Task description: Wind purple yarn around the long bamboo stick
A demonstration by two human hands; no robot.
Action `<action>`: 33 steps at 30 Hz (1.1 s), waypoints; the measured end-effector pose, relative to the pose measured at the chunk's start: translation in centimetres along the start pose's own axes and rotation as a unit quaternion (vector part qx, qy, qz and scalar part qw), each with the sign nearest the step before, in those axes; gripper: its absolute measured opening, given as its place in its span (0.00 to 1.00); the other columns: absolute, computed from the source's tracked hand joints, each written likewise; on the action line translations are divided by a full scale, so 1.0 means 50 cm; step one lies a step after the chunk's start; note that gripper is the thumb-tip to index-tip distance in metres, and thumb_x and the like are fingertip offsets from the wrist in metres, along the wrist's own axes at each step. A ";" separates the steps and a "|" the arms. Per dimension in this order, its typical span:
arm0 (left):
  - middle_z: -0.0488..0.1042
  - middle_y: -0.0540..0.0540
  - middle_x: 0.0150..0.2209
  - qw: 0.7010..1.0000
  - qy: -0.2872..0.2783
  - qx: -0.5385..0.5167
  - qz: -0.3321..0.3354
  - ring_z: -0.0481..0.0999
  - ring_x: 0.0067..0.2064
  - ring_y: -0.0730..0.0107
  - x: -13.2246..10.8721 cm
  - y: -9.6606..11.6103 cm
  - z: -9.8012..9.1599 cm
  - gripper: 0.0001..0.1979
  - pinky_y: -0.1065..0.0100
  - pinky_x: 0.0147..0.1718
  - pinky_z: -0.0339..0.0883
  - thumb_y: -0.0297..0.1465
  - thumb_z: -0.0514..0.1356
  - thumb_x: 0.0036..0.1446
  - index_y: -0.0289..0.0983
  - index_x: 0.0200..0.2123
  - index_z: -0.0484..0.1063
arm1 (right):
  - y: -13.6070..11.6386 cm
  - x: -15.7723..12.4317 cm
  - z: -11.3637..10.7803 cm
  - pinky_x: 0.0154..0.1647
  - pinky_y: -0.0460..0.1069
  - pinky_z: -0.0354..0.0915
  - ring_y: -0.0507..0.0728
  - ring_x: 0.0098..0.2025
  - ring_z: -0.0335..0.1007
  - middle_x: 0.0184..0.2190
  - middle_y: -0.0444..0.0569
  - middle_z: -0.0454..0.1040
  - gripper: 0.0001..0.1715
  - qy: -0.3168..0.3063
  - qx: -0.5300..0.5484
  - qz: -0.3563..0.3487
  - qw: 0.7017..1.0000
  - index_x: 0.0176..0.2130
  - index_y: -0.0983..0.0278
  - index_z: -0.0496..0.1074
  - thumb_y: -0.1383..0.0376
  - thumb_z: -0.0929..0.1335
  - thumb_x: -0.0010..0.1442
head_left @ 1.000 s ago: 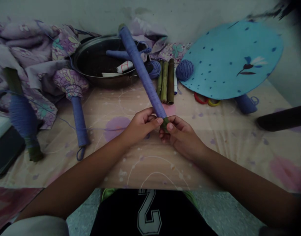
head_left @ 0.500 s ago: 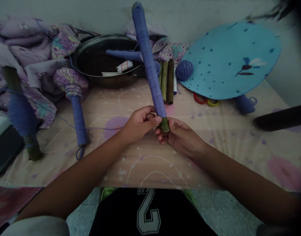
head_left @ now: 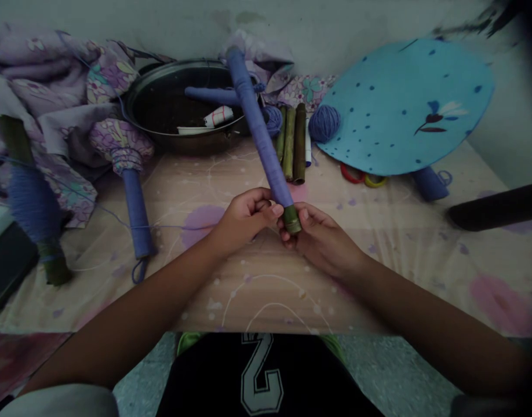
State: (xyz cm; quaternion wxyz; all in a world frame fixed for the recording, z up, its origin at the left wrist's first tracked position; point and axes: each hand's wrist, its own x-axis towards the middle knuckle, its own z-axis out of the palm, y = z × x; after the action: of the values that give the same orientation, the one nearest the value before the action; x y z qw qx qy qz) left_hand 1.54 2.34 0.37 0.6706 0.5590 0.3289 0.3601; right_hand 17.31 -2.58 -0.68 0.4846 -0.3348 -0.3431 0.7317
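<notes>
A long bamboo stick wrapped in purple-blue yarn slants away from me, its bare green end nearest. My left hand is closed at the left of that lower end, thumb and fingers pinching by the last turns of yarn. On the other side, my right hand grips the bare bamboo end between thumb and curled fingers. A strand of yarn runs from the left towards my left wrist. It passes a shorter yarn-wrapped handle with a loop, topped by floral cloth. A yarn-wound bamboo spool stands further left.
A dark pan sits against the wall, holding another wrapped stick. Bare bamboo pieces and a yarn ball lie beside a blue dotted fan. A dark tube points in from the right. Crumpled floral cloth fills the back left.
The far end of the wrapped stick has tipped down and slightly left, towards the pan. Both hands keep hold of its near end in almost the same place.
</notes>
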 end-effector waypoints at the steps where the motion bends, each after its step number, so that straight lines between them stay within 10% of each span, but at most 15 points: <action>1: 0.68 0.54 0.20 1.000 -0.016 -0.017 -0.005 0.63 0.18 0.82 0.000 0.002 0.001 0.19 0.78 0.15 0.53 0.41 0.65 0.46 0.33 0.34 0.66 | 0.001 0.000 0.001 0.29 0.47 0.60 0.50 0.29 0.64 0.31 0.44 0.68 0.12 0.002 -0.001 -0.001 1.000 0.36 0.61 0.70 0.56 0.68 0.55; 8: 0.69 0.54 0.21 0.995 -0.073 -0.073 -0.013 0.66 0.18 0.82 -0.001 0.002 0.007 0.16 0.78 0.15 0.55 0.37 0.65 0.48 0.33 0.34 0.65 | 0.009 0.000 0.006 0.28 0.46 0.59 0.48 0.25 0.60 0.23 0.40 0.66 0.06 0.044 -0.030 -0.016 0.998 0.30 0.62 0.69 0.64 0.71 0.51; 21: 0.56 0.58 0.16 1.000 0.030 0.003 -0.008 0.52 0.16 0.85 0.003 -0.010 0.004 0.11 0.74 0.15 0.43 0.34 0.63 0.48 0.33 0.33 0.67 | -0.001 0.000 -0.003 0.21 0.47 0.66 0.54 0.33 0.70 0.40 0.43 0.68 0.25 0.056 -0.031 -0.051 0.997 0.48 0.48 0.59 0.49 0.68 0.52; 33: 0.60 0.57 0.18 1.000 0.024 0.007 -0.009 0.52 0.17 0.84 0.000 -0.010 0.003 0.16 0.74 0.15 0.43 0.39 0.65 0.47 0.33 0.34 0.67 | 0.003 -0.009 0.002 0.20 0.45 0.63 0.50 0.27 0.69 0.28 0.44 0.72 0.14 0.078 -0.152 -0.094 0.981 0.38 0.62 0.67 0.56 0.69 0.55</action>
State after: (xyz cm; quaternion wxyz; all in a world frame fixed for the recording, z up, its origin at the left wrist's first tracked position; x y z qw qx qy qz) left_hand 1.73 2.19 -0.09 0.6617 0.5522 0.3522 0.3649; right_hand 17.30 -3.08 -0.66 0.5199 -0.4270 -0.4414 0.5937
